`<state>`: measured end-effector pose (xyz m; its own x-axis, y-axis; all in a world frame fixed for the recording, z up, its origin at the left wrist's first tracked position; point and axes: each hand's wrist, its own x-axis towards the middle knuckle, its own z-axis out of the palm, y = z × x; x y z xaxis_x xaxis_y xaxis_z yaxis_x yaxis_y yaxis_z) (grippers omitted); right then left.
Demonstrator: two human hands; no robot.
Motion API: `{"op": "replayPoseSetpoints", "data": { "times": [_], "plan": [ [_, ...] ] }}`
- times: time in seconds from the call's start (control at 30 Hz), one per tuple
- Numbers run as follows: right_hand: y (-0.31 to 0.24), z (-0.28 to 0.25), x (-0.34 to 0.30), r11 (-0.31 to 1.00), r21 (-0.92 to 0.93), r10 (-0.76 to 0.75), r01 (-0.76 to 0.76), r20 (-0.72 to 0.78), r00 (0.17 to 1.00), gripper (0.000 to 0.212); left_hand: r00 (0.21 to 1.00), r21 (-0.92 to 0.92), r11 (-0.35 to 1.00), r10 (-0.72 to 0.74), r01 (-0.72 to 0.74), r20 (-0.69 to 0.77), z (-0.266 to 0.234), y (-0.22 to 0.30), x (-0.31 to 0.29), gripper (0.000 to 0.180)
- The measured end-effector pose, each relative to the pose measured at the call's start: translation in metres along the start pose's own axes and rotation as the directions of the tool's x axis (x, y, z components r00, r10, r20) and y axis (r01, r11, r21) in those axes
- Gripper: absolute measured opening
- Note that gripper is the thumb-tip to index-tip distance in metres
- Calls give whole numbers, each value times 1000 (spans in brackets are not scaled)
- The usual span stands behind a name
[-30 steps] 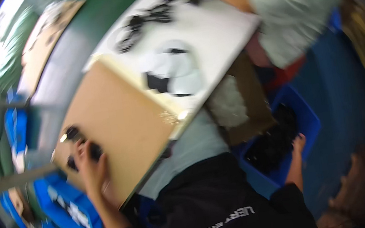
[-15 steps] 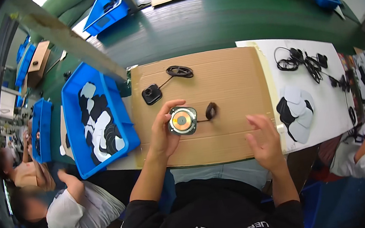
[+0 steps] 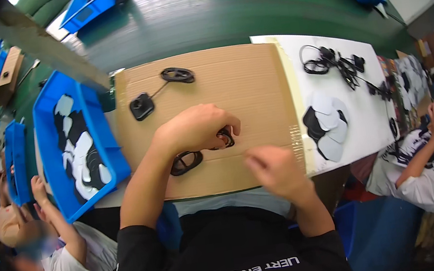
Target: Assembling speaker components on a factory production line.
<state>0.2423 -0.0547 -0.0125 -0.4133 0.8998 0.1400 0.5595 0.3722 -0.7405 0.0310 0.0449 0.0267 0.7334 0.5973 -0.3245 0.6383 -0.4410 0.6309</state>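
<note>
Over the cardboard sheet, my left hand is turned back-up, with its fingers curled round a small squarish device whose dark edge shows beneath them. Most of that device is hidden by the hand. A coiled black cable lies below my left wrist. To the right and nearer to me, my right hand is closed, thumb and fingers pressed together and slightly blurred; whether it pinches anything cannot be seen. A black square device with its own coiled cable lies on the cardboard's far left.
A blue bin of black and white pads stands left. On the white board at right are stacked pads and tangled black cables. Beyond runs a green surface. Other people sit at both sides.
My left hand has turned over, so the device's round copper-coloured face is now hidden. My right hand has come inward and its fingers have closed. The whole view has shifted.
</note>
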Motion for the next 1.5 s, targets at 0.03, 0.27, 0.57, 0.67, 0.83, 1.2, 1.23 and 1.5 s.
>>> {"op": "replayPoseSetpoints", "data": {
  "times": [0.03,0.27,0.57,0.67,0.83,1.2,1.23,1.5],
  "plan": [
    [7,-18,-4,996,71,71,-61,-157,985,17,993,31,999,-9,5,115,4,0,6,53],
    [110,-97,-24,796,-545,19,-262,-411,912,37,865,200,979,133,-39,-484,45,16,-14,59],
    [113,-97,-7,736,-677,-229,26,-212,950,25,474,-145,981,-69,-125,-878,114,37,-87,52],
    [106,-96,-13,703,-708,-458,65,-381,804,21,543,-270,920,-79,-282,-836,123,54,-73,48],
    [18,-69,-42,977,26,-211,212,-32,977,23,663,-457,754,-38,-472,-748,129,80,-33,37],
    [-33,-12,-65,919,26,385,-393,-264,884,51,802,-895,41,-427,-444,-417,157,94,-8,12],
    [-29,-14,-66,912,30,401,-409,-269,876,51,812,-902,34,-421,-430,-403,157,94,-8,12],
    [10,-25,-78,744,620,197,-249,152,968,52,971,-984,-84,-199,-154,-135,142,91,-12,10]
  ]
}}
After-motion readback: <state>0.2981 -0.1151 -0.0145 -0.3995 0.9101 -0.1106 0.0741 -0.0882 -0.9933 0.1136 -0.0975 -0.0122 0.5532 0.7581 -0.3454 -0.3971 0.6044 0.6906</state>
